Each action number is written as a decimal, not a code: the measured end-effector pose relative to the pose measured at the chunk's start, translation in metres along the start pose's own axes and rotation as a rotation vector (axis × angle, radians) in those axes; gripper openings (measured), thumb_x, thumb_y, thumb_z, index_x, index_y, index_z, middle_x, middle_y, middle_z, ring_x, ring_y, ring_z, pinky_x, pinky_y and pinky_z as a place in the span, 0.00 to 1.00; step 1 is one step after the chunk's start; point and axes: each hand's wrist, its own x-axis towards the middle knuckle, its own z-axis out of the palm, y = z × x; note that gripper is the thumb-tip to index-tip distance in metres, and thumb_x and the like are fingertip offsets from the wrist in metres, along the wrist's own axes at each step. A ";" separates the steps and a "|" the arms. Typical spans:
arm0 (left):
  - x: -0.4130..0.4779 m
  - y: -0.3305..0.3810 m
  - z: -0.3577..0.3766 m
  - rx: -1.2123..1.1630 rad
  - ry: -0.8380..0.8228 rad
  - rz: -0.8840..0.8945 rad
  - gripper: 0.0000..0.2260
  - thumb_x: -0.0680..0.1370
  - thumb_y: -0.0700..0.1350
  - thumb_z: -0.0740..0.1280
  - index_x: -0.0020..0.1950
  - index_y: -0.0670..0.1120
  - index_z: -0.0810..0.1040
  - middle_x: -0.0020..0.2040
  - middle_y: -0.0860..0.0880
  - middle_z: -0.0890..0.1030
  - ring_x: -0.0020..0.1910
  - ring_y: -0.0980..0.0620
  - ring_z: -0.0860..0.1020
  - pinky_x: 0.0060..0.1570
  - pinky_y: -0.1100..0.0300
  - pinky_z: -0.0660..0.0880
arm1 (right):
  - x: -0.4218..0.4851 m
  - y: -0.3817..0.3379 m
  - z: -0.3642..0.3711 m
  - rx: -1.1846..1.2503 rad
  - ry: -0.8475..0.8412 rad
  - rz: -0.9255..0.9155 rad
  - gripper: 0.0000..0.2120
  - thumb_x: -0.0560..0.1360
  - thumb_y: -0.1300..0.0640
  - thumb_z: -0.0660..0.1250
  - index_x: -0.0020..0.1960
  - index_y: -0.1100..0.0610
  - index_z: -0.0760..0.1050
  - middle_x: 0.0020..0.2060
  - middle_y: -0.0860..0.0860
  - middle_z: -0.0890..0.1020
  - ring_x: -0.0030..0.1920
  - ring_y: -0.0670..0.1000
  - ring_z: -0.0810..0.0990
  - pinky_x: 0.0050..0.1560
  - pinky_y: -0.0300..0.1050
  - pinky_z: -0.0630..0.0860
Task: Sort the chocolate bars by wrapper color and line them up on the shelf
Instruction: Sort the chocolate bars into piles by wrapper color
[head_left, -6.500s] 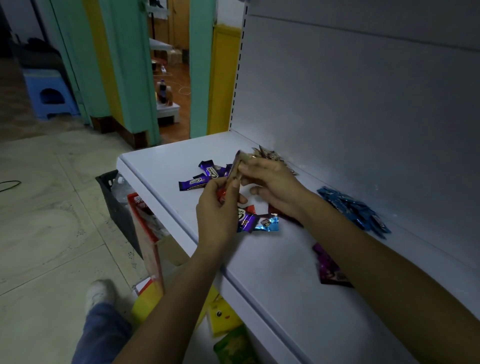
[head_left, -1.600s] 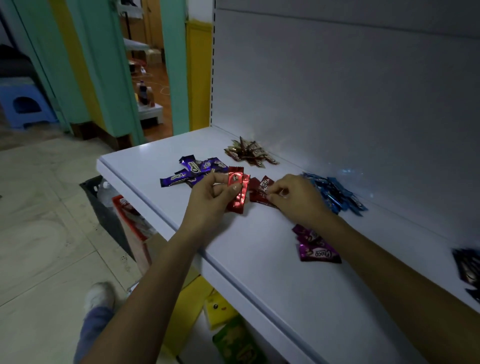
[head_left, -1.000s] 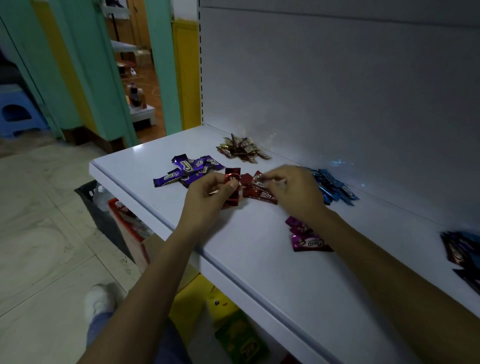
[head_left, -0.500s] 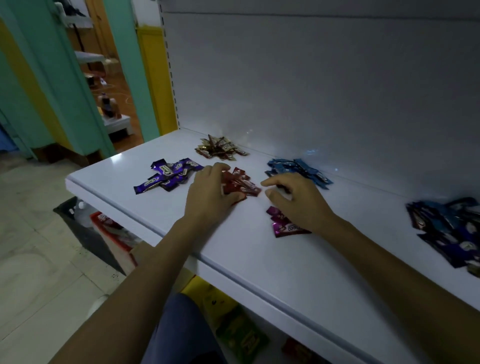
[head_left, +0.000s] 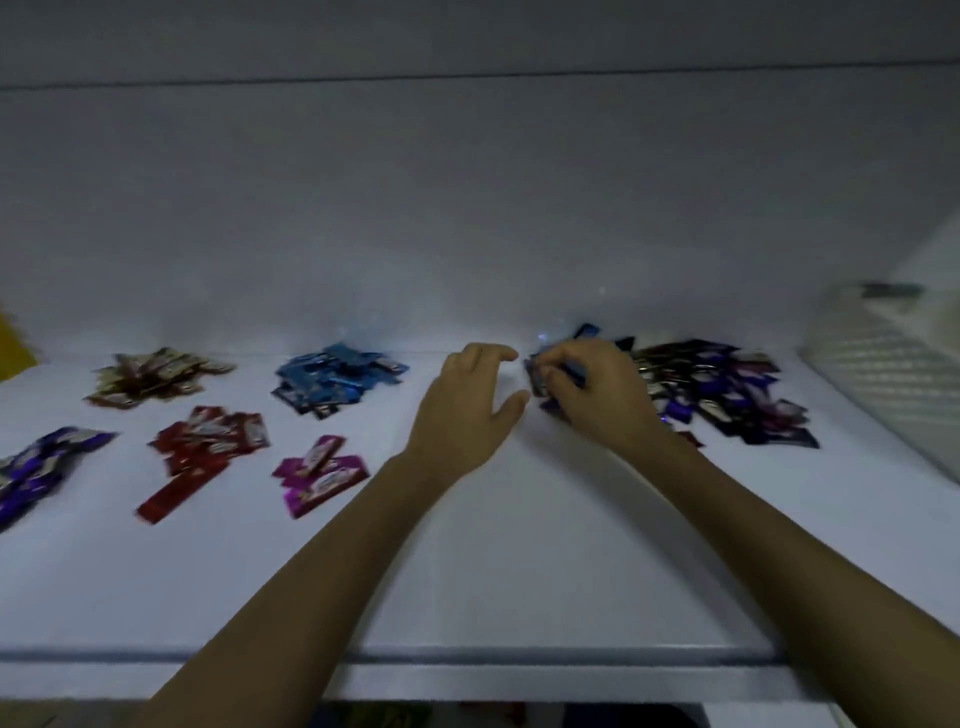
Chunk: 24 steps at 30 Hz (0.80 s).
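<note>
Shelf: white shelf (head_left: 519, 545) runs across the view, front edge at 6 o'clock, grey back panel (head_left: 467, 208) at 12 o'clock.
Left hand: left hand (head_left: 467, 410) hovers near centre, palm down, just at 9 o'clock of the right hand and apart from it.
Left fingers: fingers (head_left: 488, 353) loosely bent, thumb spread wide toward 3 o'clock, nothing in them.
Right hand: right hand (head_left: 597, 395) sits at the 9 o'clock edge of the mixed pile (head_left: 727, 400).
Right fingers: fingers (head_left: 563, 358) curled in and pinching a dark blue bar (head_left: 540, 374); blur hides whether there is more than one.
Mixed pile: unsorted dark, purple and blue wrappers heaped against the back panel at 3 o'clock of the right hand.
Blue pile: blue pile (head_left: 337, 382) lies by the back panel at 9 o'clock of the left hand.
Gold pile: gold pile (head_left: 156, 376) lies further toward 9 o'clock, same row.
Red pile: red pile (head_left: 208, 441) sits at 6 o'clock of the gap between gold and blue.
Magenta pile: magenta pile (head_left: 319, 475) sits at 6 o'clock of the blue pile.
Purple pile: purple pile (head_left: 36, 467) is cut by the view's 9 o'clock edge.
Far side: ribbed white object (head_left: 883, 358) stands at 3 o'clock, beyond the mixed pile.
</note>
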 end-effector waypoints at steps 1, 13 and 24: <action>0.005 0.010 0.012 -0.017 -0.045 0.015 0.19 0.77 0.50 0.67 0.66 0.44 0.72 0.62 0.45 0.74 0.60 0.45 0.71 0.57 0.53 0.70 | -0.004 0.015 -0.013 -0.036 0.033 0.030 0.07 0.75 0.61 0.66 0.48 0.58 0.82 0.45 0.56 0.84 0.48 0.57 0.79 0.48 0.47 0.74; 0.069 0.082 0.120 0.123 -0.437 0.181 0.41 0.68 0.71 0.65 0.75 0.53 0.60 0.77 0.50 0.57 0.75 0.49 0.55 0.72 0.46 0.54 | -0.059 0.140 -0.097 -0.414 0.152 0.564 0.16 0.79 0.47 0.57 0.56 0.57 0.76 0.51 0.59 0.80 0.51 0.62 0.77 0.49 0.51 0.72; 0.128 0.100 0.162 0.216 -0.632 0.341 0.47 0.63 0.72 0.65 0.78 0.58 0.54 0.79 0.51 0.48 0.75 0.42 0.54 0.70 0.38 0.59 | -0.062 0.139 -0.093 -0.198 0.095 0.454 0.11 0.79 0.55 0.58 0.50 0.57 0.77 0.45 0.54 0.80 0.45 0.55 0.77 0.46 0.51 0.73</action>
